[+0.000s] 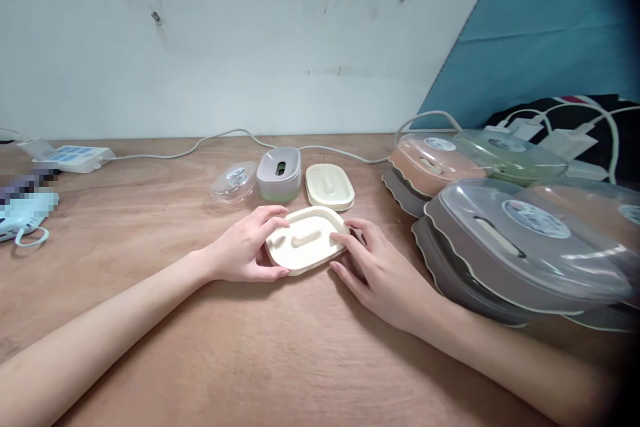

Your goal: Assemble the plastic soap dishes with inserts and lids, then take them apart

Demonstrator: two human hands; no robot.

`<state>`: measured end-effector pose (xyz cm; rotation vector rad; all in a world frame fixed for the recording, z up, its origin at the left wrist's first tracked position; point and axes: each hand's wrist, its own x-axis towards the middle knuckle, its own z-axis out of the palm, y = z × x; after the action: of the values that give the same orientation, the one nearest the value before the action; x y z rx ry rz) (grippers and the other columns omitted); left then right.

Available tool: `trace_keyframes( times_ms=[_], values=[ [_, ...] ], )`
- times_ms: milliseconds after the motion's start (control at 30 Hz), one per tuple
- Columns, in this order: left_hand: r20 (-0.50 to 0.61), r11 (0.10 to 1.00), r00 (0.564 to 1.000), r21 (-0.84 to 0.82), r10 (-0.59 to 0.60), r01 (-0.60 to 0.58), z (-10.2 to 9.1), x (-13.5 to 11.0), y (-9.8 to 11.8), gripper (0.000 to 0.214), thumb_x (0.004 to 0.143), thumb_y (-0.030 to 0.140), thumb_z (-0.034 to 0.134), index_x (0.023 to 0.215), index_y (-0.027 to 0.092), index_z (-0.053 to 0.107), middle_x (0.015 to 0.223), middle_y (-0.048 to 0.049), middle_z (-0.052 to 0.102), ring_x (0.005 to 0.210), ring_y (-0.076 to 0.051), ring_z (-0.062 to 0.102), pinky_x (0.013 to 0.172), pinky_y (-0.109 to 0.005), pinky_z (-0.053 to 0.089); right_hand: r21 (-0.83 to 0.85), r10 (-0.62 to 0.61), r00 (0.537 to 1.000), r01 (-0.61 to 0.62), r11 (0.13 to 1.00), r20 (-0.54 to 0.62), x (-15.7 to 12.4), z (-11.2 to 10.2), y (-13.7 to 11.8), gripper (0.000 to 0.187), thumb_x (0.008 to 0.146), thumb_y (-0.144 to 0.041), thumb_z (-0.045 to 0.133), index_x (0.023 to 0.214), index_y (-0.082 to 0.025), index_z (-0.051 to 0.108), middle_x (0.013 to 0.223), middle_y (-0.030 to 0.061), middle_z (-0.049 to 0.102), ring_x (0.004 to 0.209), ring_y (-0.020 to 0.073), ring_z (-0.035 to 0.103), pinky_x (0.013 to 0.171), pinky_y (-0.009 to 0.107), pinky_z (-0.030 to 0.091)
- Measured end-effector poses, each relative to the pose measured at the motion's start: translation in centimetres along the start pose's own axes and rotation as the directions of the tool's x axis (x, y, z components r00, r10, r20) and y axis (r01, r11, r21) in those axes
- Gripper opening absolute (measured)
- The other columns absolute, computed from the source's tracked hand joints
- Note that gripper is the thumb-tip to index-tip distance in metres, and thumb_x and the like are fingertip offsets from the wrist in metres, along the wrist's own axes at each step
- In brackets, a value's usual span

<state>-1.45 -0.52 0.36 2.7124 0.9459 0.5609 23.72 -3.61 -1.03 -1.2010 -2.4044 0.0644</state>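
Observation:
A shallow cream plastic piece (pixel 315 255), squarish with rounded corners and a raised bar in its middle, lies on the table in front of me. My left hand (pixel 250 247) grips its left side, thumb at the near edge and fingers at the far edge. Around the right end is my right hand (pixel 375 263), its index fingertip on the rim and its thumb low by the near corner. Just behind sits a similar cream piece (pixel 329 185). Beside that stands a small box (pixel 280 170) with a pale lilac top, a dark slot and a greenish base.
A clear round lid (pixel 234 181) with a label lies left of the box. Large lidded plastic containers (pixel 520 240) crowd the right side. A white cable (pixel 200 147) runs along the wall to a power strip (pixel 75 157). A light-blue device (pixel 30 213) rests far left.

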Motion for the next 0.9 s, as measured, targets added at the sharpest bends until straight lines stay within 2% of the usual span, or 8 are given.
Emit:
trace_keyframes(
  times_ms=[100, 267, 433, 500, 633, 733, 900],
  values=[
    [0.058, 1.000, 0.998, 0.014, -0.004, 0.003, -0.08, 0.10, -0.08, 0.070, 0.070, 0.039, 0.066, 0.129, 0.017, 0.034, 0.134, -0.0179, 0.040, 0.123, -0.030, 0.038, 0.098, -0.045, 0.037, 0.005, 0.016, 1.000, -0.016, 1.000, -0.011, 0.02, 0.03, 0.25, 0.026, 0.083, -0.026, 0.048, 0.105, -0.012, 0.053, 0.114, 0.0183, 0.046, 0.110, 0.0287, 0.048, 0.090, 0.044, 0.046],
    [0.124, 0.999, 0.992, 0.050, 0.000, -0.006, -0.12, 0.12, -0.20, 0.060, 0.074, 0.035, 0.063, 0.128, 0.020, 0.042, 0.141, -0.0180, 0.032, 0.124, -0.032, 0.037, 0.097, -0.048, 0.036, 0.075, 0.036, 0.999, -0.035, 0.997, -0.005, 0.26, -0.04, 0.15, 0.019, 0.083, -0.024, 0.048, 0.101, -0.017, 0.051, 0.125, 0.0164, 0.041, 0.119, 0.0282, 0.044, 0.093, 0.044, 0.045],
    [0.121, 0.998, 0.992, 0.052, 0.019, -0.026, -0.08, 0.06, -0.04, 0.061, 0.076, 0.025, 0.058, 0.133, 0.022, 0.037, 0.147, -0.0158, 0.023, 0.129, -0.033, 0.031, 0.099, -0.049, 0.035, 0.127, 0.005, 0.999, -0.011, 0.992, 0.046, 0.22, -0.18, -0.01, 0.013, 0.083, -0.023, 0.047, 0.096, -0.019, 0.049, 0.131, 0.0169, 0.040, 0.119, 0.0275, 0.047, 0.090, 0.043, 0.047],
    [0.135, 0.998, 0.991, 0.054, 0.017, -0.025, -0.11, 0.06, 0.06, 0.061, 0.077, 0.029, 0.059, 0.132, 0.021, 0.036, 0.146, -0.0170, 0.024, 0.130, -0.033, 0.030, 0.099, -0.050, 0.034, 0.139, 0.012, 0.999, -0.017, 0.990, 0.039, 0.20, -0.16, -0.02, 0.023, 0.083, -0.023, 0.049, 0.106, -0.019, 0.047, 0.132, 0.0177, 0.039, 0.118, 0.0272, 0.048, 0.090, 0.043, 0.047],
    [0.142, 1.000, 0.990, 0.011, 0.001, -0.002, -0.28, 0.04, 0.04, 0.066, 0.077, 0.031, 0.060, 0.134, 0.020, 0.029, 0.144, -0.0184, 0.028, 0.130, -0.031, 0.032, 0.100, -0.048, 0.035, 0.184, 0.034, 0.999, -0.038, 0.982, 0.022, 0.39, -0.24, 0.23, 0.055, 0.079, -0.029, 0.056, 0.128, -0.018, 0.033, 0.134, 0.0176, 0.040, 0.123, 0.0279, 0.042, 0.095, 0.045, 0.044],
    [0.137, 0.997, 0.991, -0.083, 0.009, 0.003, -0.45, -0.02, -0.16, 0.073, 0.075, 0.025, 0.060, 0.137, 0.018, 0.022, 0.143, -0.0172, 0.031, 0.131, -0.027, 0.032, 0.103, -0.044, 0.033, 0.251, 0.026, 0.998, -0.041, 0.967, 0.063, 0.63, -0.41, 0.63, 0.062, 0.078, -0.032, 0.059, 0.131, -0.017, 0.031, 0.130, 0.0152, 0.047, 0.124, 0.0274, 0.041, 0.099, 0.045, 0.040],
    [0.159, 0.994, 0.987, -0.105, 0.004, 0.013, -0.52, -0.19, -0.29, 0.078, 0.076, 0.024, 0.059, 0.140, 0.017, 0.015, 0.145, -0.0173, 0.026, 0.133, -0.027, 0.029, 0.104, -0.044, 0.033, 0.283, 0.037, 0.994, -0.067, 0.957, 0.107, 0.73, -0.34, 0.92, 0.067, 0.079, -0.034, 0.057, 0.136, -0.018, 0.025, 0.137, 0.0158, 0.040, 0.128, 0.0277, 0.038, 0.102, 0.047, 0.037]
  ],
)
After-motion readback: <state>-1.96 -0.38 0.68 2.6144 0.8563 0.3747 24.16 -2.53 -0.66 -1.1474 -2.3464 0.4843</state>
